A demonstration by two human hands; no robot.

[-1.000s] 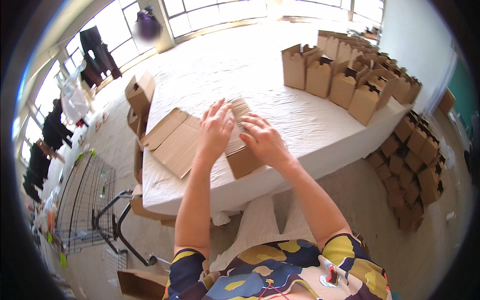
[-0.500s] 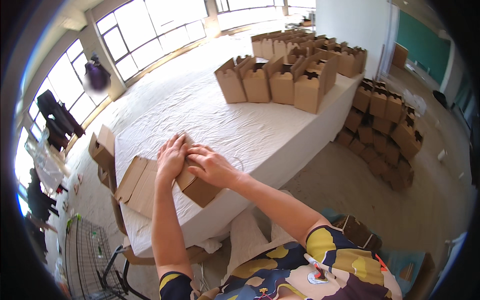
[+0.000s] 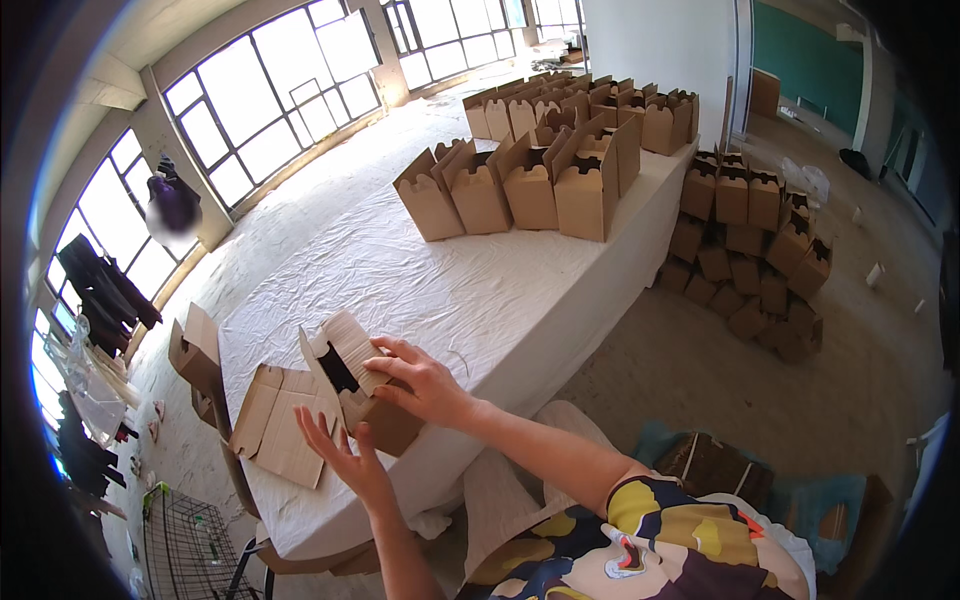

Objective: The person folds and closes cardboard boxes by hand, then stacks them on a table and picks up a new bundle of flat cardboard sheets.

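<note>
Folding the brown box [image 3: 400, 425] at the white-covered table [image 3: 330, 280]

We have the brown box on the table, close to its near edge, the top partly open onto a dark inside. Its ribbed flap [image 3: 352, 345] lies on the side facing the table's far end, and a standing flap [image 3: 320, 375] rises on the side facing the table's left end. Our right hand [image 3: 425, 385] rests bent on the box; we cannot tell whether it pinches the cardboard or only presses it. Our left hand [image 3: 350, 465] holds nothing, fingers spread, near the table's edge.

We judge the step in hand to be shaping the top; the next move calls for our right hand to steady the walls while our left guides the standing flap.

A flat cardboard sheet [image 3: 280, 420] lies toward the table's left end. Upright cartons [image 3: 535, 195] fill the table's far right part, and a pile of cartons [image 3: 750, 250] sits to the table's right.
</note>
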